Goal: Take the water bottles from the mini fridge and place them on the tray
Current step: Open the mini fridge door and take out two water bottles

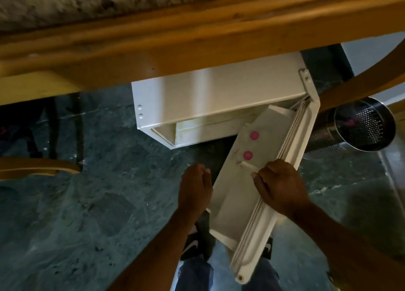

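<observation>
A white mini fridge (197,97) stands under a wooden table edge, seen from above. Its door (258,216) is swung open toward me. Two bottles with pink caps, one (254,135) and the other (247,155), stand in the door shelf; only their tops show. My right hand (282,187) grips the door's top edge beside the nearer cap. My left hand (195,190) hangs just left of the door with loosely curled fingers, holding nothing. No tray is in view.
A wooden table (197,38) runs across the top, over the fridge. A perforated metal bin (366,126) lies to the right of the door. A wooden chair part (37,165) sits at left. My shoes (195,244) stand on dark green stone floor.
</observation>
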A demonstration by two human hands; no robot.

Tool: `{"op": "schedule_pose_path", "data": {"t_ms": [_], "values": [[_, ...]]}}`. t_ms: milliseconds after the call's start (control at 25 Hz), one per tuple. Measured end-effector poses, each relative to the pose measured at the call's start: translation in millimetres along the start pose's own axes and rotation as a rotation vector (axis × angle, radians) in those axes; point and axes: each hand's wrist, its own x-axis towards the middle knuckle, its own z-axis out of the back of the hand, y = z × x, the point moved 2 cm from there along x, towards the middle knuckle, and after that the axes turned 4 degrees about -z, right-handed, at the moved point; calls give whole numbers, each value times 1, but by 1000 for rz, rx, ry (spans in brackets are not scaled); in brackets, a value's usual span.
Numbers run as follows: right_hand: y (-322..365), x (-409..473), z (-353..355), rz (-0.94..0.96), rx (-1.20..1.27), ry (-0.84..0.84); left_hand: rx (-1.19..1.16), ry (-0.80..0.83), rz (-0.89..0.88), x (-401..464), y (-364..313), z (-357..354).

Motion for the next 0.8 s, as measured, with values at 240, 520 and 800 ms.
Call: {"op": "schedule_pose_path", "data": {"t_ms": [240,520,800], "values": [[-12,-3,4,-420,-179,206,227,201,-118,27,-7,-30],[3,10,-7,-956,369,-116,514,326,-587,99,-56,-69],[-30,22,-93,-1535,501,211,672,758,-878,150,-96,-127]]}}
